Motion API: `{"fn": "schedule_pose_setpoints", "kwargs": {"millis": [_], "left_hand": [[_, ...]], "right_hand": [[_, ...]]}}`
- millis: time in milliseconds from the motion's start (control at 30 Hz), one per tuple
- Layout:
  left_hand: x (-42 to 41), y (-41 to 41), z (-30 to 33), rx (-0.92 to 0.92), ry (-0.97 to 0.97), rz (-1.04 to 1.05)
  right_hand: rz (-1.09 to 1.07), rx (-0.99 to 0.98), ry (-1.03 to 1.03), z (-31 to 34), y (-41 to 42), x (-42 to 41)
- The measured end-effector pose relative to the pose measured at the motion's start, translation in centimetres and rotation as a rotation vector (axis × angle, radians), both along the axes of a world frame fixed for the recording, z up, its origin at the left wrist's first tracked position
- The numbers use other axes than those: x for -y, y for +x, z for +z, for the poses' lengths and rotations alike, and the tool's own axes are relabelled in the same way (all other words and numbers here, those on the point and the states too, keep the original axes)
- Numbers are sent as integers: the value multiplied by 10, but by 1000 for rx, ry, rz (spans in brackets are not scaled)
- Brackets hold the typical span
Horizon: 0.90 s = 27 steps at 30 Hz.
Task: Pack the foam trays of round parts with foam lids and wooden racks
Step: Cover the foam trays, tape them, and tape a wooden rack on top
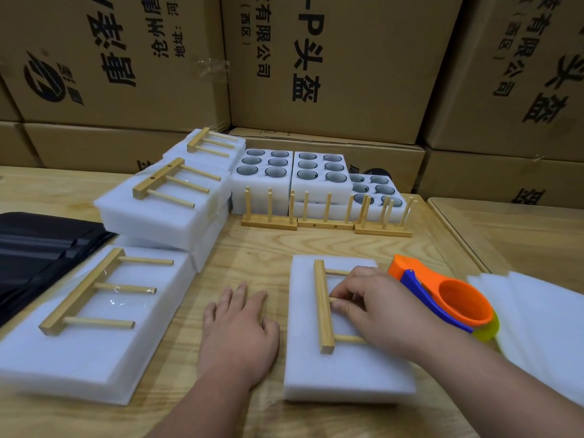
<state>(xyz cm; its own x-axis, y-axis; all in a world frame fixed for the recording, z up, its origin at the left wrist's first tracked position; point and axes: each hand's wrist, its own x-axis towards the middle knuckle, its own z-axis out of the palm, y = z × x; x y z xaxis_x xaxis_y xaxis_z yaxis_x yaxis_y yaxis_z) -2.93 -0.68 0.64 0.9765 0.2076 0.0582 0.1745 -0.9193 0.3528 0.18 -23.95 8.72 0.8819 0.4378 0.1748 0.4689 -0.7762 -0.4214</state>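
— Though laid flat on the white foam-lidded tray (347, 368) near the front of the pale wooden counter (252, 248), not yet let go: light wooden rack with three dowel pegs (324, 306), middle peg pinched between thumb and curled fingers (339, 294) of the right hand (379, 306).

— And the left hand (240, 330)?

— Resting flat on the counter just beside that tray, fingers straight and spread, holding nothing.

— How far along?

— Roughly halfway, by the look of it. Finished-looking on the left: a large white foam pack with a rack on top (91, 327), then two more stacked white foam packs, each topped with a rack (167, 200), (208, 147), with clear film glinting over some pegs. Hard to say whether all are sealed.

— Left to do?

— Three open white foam trays of round dark parts (262, 167), (320, 167), (373, 191) at the back, all without lids. Standing upright in front of them, three spare wooden racks (268, 216), (325, 216), (384, 221). Off to the right, a stack of thin white foam sheets (537, 311), probably the lids.

— Next for the near tray?

— Likely taping: orange and blue tape dispenser (442, 298) lying just beside the right hand. Elsewhere, black plastic bags (41, 245) at the left edge and printed brown cardboard cartons (331, 64) stacked behind.
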Motion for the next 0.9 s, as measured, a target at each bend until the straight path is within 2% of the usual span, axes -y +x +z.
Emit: {"fn": "schedule_pose_setpoints", "kwargs": {"millis": [233,533,633,700,800,900], "left_hand": [[-1,-1,-1,3,-5,0],[-1,-2,0,-6,-15,-2],[-2,-3,-1,-7,-15,-3],[-2,-2,-1,-9,-15,-4],[-2,-1,-2,-4,-7,-5],[-1,-1,-2,-11,-2,-3]], "right_hand": [[-78,-19,102,5,3,10],[-290,114,158,13,10,49],[-545,112,25,18,15,70],[-690,-26,-153,20,16,85],[-710,-190,-356,19,12,93],[-642,-216,-536,11,7,92]]}}
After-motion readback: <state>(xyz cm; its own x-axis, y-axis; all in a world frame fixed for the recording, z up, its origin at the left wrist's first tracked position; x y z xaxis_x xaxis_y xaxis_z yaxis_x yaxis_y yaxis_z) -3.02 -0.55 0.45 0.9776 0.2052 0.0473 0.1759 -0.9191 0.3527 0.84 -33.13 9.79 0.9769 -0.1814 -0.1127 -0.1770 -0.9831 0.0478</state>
